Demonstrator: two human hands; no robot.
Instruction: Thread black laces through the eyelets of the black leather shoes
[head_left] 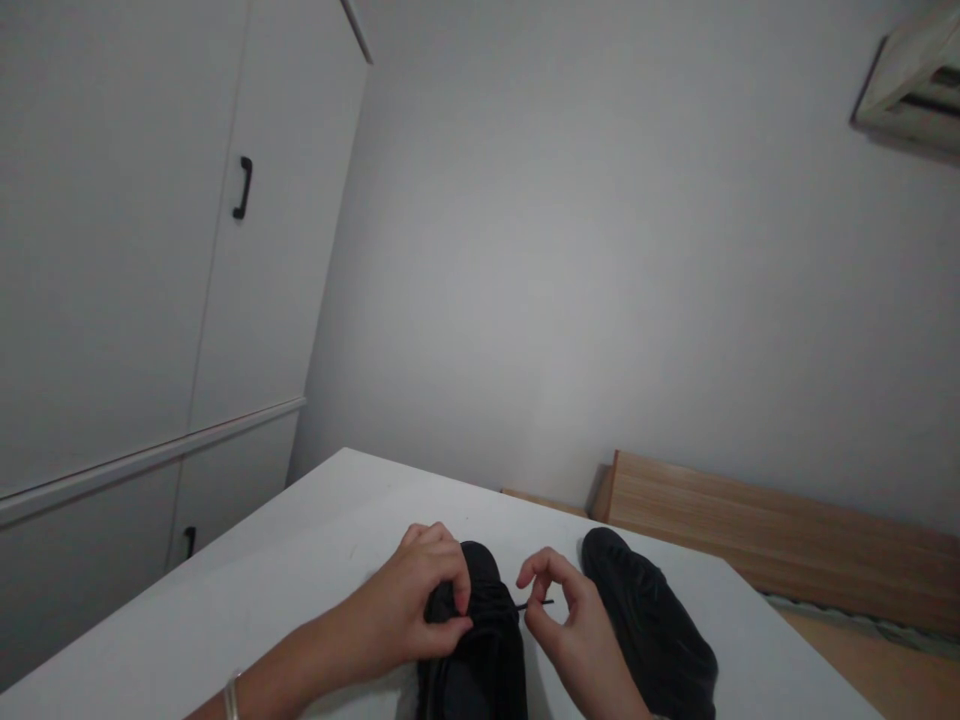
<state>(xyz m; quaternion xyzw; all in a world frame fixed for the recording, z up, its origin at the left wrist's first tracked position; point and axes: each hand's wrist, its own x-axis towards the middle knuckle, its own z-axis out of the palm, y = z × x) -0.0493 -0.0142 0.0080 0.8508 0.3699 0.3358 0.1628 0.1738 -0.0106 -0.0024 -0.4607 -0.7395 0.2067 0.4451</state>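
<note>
A black lace-up shoe (491,640) stands on the white table (360,540), its toe pointing away from me. My left hand (427,595) is at the shoe's left side, over the laces, with thumb and index finger bent together; what is between them is too dark to make out. To the right of the shoe, my right hand (566,620) has its fingers curled and pinches a thin black shoelace (549,602), whose tip sticks out past the fingers. A second black shoe (656,630) rests on the table just right of my right hand.
White cabinets with a black handle (243,188) line the left side. Behind the table are a grey wall (570,250) and a wooden board (750,510). Part of a wall-mounted unit (915,85) shows at the upper right.
</note>
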